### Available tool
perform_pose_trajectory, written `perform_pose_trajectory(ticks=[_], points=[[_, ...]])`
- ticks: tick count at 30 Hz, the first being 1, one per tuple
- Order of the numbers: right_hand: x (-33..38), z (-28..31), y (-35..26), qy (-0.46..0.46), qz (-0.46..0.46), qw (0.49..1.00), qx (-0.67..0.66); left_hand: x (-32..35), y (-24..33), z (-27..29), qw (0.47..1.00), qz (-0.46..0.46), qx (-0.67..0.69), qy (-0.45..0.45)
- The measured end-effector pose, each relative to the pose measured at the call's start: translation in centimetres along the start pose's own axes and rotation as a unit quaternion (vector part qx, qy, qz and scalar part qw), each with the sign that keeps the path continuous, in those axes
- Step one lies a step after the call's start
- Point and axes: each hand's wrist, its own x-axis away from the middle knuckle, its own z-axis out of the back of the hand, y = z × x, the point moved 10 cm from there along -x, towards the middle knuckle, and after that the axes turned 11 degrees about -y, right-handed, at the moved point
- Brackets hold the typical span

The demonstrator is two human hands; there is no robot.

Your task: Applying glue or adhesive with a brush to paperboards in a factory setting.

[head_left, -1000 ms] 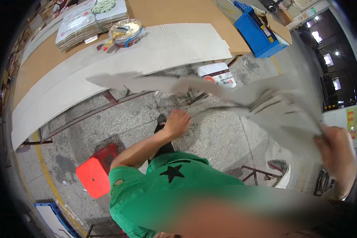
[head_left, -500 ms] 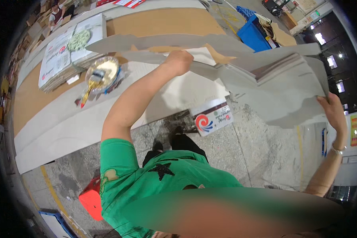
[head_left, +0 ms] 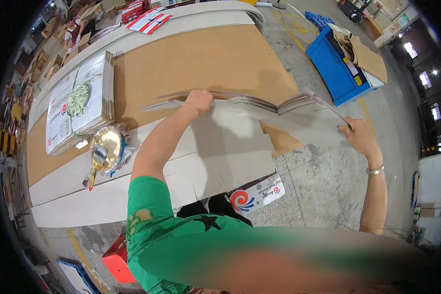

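Observation:
My left hand is closed over the far edge of several grey cardboard sheets. My right hand pinches their right end, thumb on the near side. The sheets stand on edge, bent in a V near their middle, above a white cardboard sheet. To the left of my left arm sits a bowl of pale paste, with a paintbrush lying across it. Beyond it is a tied bundle of flat printed cartons, topped by a coil of pale green string.
Brown cardboard covers the work surface. A printed carton panel juts out below its near edge. A blue bin holding cardboard stands at the far right. A red stool-like object is at lower left. Another person is far left.
Both hands have shifted left, and the right hand has drawn inward with the sheets' right end. The sheets, spread wide before, now show mostly their edges. The whole view has also shifted.

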Motion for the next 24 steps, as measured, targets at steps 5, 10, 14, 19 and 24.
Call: perform_pose_trajectory(ticks=[5, 10, 14, 19, 24], points=[[-3.1, 0.0, -0.7, -0.124, -0.069, 0.989, -0.039, -0.4, -1.1, 1.2, 0.994, -0.003, 0.006, 0.105], [-4.7, 0.5, 0.8, -0.147, -0.11, 0.98, -0.075, -1.4, -0.8, 2.7, 0.996, 0.021, 0.006, 0.087], [-5.6, 0.5, 1.4, -0.143, -0.118, 0.979, -0.085, -1.2, -0.3, 5.1, 0.979, 0.048, -0.016, 0.198], [-6.2, -0.2, 1.6, -0.174, -0.133, 0.974, -0.066, -3.9, 6.0, 4.7, 0.995, -0.083, 0.041, 0.032], [-5.9, 0.1, 1.3, -0.098, -0.096, 0.988, -0.066, -4.5, 7.0, 5.0, 0.989, -0.026, -0.032, 0.144]])
